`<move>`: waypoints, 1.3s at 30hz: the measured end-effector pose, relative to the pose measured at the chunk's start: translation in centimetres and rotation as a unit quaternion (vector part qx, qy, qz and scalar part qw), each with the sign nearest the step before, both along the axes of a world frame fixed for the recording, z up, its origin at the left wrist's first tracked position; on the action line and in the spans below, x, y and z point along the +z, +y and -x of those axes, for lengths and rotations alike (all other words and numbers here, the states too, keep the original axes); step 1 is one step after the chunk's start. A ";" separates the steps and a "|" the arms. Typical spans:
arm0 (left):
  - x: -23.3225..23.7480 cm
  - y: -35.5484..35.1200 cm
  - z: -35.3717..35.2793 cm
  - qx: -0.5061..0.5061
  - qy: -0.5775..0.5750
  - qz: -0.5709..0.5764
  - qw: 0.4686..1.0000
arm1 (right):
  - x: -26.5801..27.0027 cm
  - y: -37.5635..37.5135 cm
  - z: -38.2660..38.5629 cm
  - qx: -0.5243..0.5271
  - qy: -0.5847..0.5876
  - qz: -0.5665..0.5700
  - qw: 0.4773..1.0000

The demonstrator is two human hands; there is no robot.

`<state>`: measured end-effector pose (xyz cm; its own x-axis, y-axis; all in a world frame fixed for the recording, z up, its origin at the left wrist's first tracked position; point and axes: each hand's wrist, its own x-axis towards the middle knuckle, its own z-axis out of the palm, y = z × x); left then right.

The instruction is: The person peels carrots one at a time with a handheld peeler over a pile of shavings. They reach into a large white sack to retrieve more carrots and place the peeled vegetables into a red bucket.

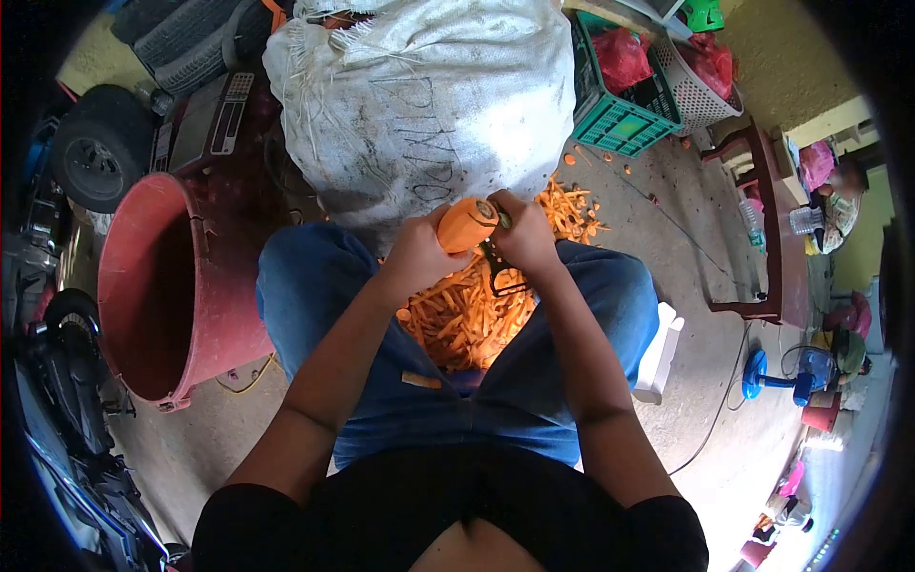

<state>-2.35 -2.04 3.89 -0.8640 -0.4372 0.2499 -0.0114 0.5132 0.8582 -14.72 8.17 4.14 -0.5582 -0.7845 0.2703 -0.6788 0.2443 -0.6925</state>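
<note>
My left hand (417,255) is wrapped round a thick orange carrot (465,227), its blunt end pointing up and to the right. In my right hand (530,240), closed fingers hold a black peeler (505,282), whose frame sticks out below the hand. The fingers of this hand are right at the carrot's end. Between my knees, under both hands, lies a heap of orange carrot peelings (467,324). One short piece of peel (420,380) rests on my jeans.
A bulging white sack (429,105) stands in front of me. On the left is a large red barrel (229,296). A green crate (624,129) and white basket (696,91) stand at the back right, near a wooden bench (780,238). More peelings (570,212) lie beside the sack.
</note>
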 end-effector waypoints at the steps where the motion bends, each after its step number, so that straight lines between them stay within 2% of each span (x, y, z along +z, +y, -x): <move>1: 0.0 0.0 0.0 0.002 -0.015 0.002 1.000 | -0.1 -0.1 0.0 0.000 0.001 0.000 1.000; 5: -0.3 -0.2 -0.3 -0.056 0.018 -0.059 0.997 | -0.6 -0.3 0.0 -0.001 -0.005 0.001 1.000; 6: -0.3 -0.3 -0.6 -0.107 -0.046 -0.230 0.966 | -0.6 -0.3 -0.1 0.001 -0.010 -0.007 1.000; 7: -0.2 -0.4 -0.7 -0.155 -0.108 -0.392 0.901 | -0.8 -0.4 -0.1 0.002 -0.011 -0.007 1.000; 8: 0.2 -0.4 -0.8 -0.154 -0.108 -0.391 0.901 | -1.0 -0.4 0.0 0.003 -0.005 -0.011 1.000; 13: 0.6 -0.8 -0.8 -0.174 -0.142 -0.334 0.916 | -1.0 -0.1 0.0 0.005 0.005 -0.029 1.000; 17: 0.4 0.1 -0.4 -0.150 -0.126 -0.316 0.929 | -1.2 0.0 0.3 0.010 -0.023 -0.025 0.999; 18: -0.7 0.2 0.0 -0.089 -0.037 -0.137 0.986 | -1.4 0.1 0.4 0.010 -0.025 -0.034 0.999; 19: -0.9 0.3 0.3 -0.025 0.056 0.046 0.997 | -1.5 0.2 0.5 0.005 -0.026 -0.035 0.999; 23: -0.2 -0.1 -0.4 -0.009 -0.020 0.017 1.000 | -1.9 -0.1 0.5 0.002 -0.037 -0.024 0.999; 24: -0.1 -0.5 -1.0 -0.126 -0.082 -0.220 0.964 | -2.0 -0.2 0.5 0.001 -0.049 -0.022 0.999; 25: 0.1 -0.6 -1.4 -0.235 -0.137 -0.440 0.856 | -2.5 -0.4 0.8 0.003 -0.048 -0.022 0.999; 26: 1.1 0.2 -1.3 -0.235 -0.136 -0.440 0.856 | -3.4 -0.7 1.3 -0.031 -0.026 -0.118 0.992; 27: 2.4 1.4 -0.9 -0.374 -0.094 -0.303 0.871 | -4.6 -1.0 1.7 -0.070 -0.005 -0.211 0.975; 28: 3.1 2.2 -0.7 -0.503 -0.048 -0.156 0.849 | -6.3 -1.2 2.2 -0.077 -0.008 -0.211 0.975; 29: 2.2 2.4 -0.7 -0.509 -0.048 -0.158 0.845 | -7.8 -1.5 2.5 -0.074 -0.018 -0.187 0.979; 30: 0.6 2.7 -0.6 -0.427 -0.062 -0.199 0.880 | -9.1 -1.5 3.0 -0.068 -0.025 -0.164 0.984; 31: 0.1 2.8 -0.4 -0.338 -0.074 -0.238 0.907 | -8.6 -1.6 2.7 -0.030 -0.063 -0.188 0.980; 32: -0.3 2.5 -0.3 -0.338 -0.072 -0.240 0.907 | -8.8 -1.6 2.6 -0.029 -0.061 -0.191 0.979; 34: -0.3 1.1 -0.1 -0.270 -0.047 -0.263 0.925 | -9.2 -1.9 2.0 0.076 -0.047 -0.236 0.968; 35: 0.4 0.8 -0.2 -0.248 -0.084 -0.306 0.915 | -8.4 -1.5 1.5 0.107 -0.036 -0.195 0.974; 39: 0.5 0.8 -0.3 -0.221 -0.064 -0.290 0.929 | -8.9 -2.0 1.7 0.084 -0.053 -0.191 0.977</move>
